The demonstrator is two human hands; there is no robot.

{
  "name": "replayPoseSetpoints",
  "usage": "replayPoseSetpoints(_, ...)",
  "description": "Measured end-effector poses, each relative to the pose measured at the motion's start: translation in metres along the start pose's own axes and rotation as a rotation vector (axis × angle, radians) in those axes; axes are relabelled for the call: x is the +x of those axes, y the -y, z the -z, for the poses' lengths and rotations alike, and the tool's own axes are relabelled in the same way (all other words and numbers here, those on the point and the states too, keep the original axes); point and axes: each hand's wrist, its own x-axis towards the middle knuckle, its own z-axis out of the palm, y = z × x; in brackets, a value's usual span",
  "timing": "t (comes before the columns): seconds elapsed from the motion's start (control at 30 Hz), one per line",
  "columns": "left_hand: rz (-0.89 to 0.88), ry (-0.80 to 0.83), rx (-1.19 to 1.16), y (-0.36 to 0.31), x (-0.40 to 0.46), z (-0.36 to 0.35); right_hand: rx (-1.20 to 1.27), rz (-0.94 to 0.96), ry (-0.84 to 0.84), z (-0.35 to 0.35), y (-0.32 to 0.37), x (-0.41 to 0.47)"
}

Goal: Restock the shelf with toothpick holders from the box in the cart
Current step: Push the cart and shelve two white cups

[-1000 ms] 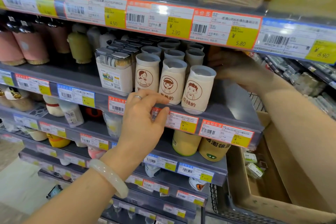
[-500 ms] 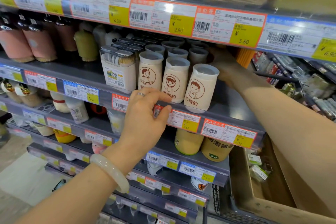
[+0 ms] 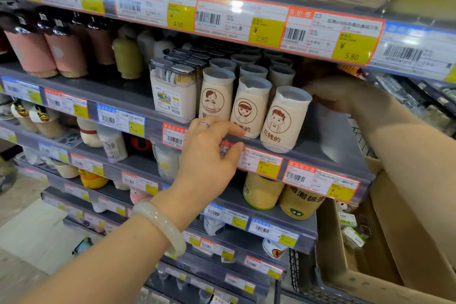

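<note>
The grey shelf (image 3: 328, 140) carries cream toothpick holders (image 3: 283, 119) in upright rows, a clear-lidded toothpick box (image 3: 174, 91) just left, pink bottles (image 3: 66, 54) farther left.

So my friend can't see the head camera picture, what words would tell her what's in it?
A person's left hand rests on the front edge of a shop shelf, below three cream toothpick holders with cartoon faces. The right hand reaches behind them, blurred. A cardboard box sits lower right.

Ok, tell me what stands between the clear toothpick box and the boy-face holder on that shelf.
Head view: two front-row holders, the woman-face holder and girl-face holder, stand between the clear toothpick box and boy-face holder.
</note>
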Motion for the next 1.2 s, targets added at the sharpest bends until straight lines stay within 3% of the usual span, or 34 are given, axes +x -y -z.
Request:
replayPoseSetpoints(0.37,-0.011,0.001,-0.012,0.001,0.000,-0.001,0.099,0.090,0.209,-0.005,0.003,0.000)
replayPoseSetpoints(0.57,0.002,0.012,0.002,0.000,0.000,0.000,-0.203,0.113,0.087,-0.015,0.004,-0.011)
replayPoseSetpoints(0.7,0.013,0.018,-0.011,-0.001,0.000,0.000,-0.333,0.164,0.109,-0.012,0.006,-0.011)
replayPoseSetpoints(0.87,0.015,0.020,-0.013,-0.002,0.000,0.001,-0.311,0.159,0.122,-0.009,0.005,-0.018)
replayPoseSetpoints(1.0,0.035,-0.004,-0.084,-0.005,-0.002,0.002,-0.494,0.166,-0.043,-0.013,0.001,-0.010)
replayPoseSetpoints(1.2,0.037,-0.043,-0.114,-0.004,-0.002,0.001,-0.461,0.170,-0.131,-0.020,0.004,-0.006)
